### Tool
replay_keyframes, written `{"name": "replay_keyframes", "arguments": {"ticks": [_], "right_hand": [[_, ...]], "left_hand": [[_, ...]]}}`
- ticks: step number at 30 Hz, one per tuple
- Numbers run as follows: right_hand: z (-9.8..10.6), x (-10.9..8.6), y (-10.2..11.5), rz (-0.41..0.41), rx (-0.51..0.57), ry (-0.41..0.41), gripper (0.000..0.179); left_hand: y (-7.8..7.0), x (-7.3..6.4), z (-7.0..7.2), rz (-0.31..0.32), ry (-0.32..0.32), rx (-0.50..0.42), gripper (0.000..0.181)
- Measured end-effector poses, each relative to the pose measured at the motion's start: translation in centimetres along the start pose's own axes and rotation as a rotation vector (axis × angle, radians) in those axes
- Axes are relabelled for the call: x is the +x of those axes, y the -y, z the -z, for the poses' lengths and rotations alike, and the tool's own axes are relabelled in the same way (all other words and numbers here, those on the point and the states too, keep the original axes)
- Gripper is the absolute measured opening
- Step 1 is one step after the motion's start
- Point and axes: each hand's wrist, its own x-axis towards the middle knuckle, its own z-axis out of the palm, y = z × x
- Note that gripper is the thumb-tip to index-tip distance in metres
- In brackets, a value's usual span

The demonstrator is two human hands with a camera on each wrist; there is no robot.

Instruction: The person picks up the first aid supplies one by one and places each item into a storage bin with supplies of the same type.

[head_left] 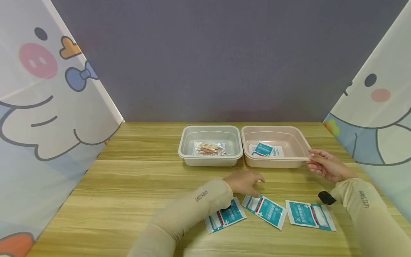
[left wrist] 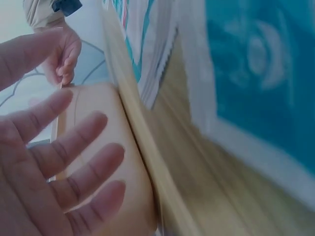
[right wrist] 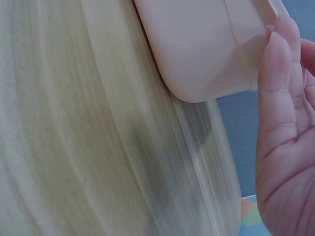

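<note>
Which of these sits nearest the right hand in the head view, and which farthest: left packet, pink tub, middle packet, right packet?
From the right hand:
1. Pink tub: its right rim is pinched by the fingers.
2. Right packet: on the table, nearer the viewer.
3. Middle packet: farther left.
4. Left packet: leftmost, partly under the left arm.

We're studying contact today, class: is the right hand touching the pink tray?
Touching. The head view shows it: the right hand pinches the pink tray by the rim, at its near right corner.
</note>
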Motion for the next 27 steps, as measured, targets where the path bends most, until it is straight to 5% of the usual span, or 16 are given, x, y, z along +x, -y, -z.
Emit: {"name": "replay_keyframes", "arguments": {"ticks": [6,11,27], "right_hand": [[0.2,-0.2,-0.1,0.01,-0.002,-0.003,0.034],[0.2,-0.2,-0.1,0.012,-0.017,-0.028,0.035],[0.1,0.0,-0.1,0.01,-0.004,-0.028,0.034]], "left_hand": [[-0.5,0.5,-0.5,0.046,0.096,0.039,0.068],[-0.5,0.5,-0.8,0.051,0.185,0.163,0.077],[-1.3,0.5,-0.7,0.077,0.2,0.219,0.061]]}}
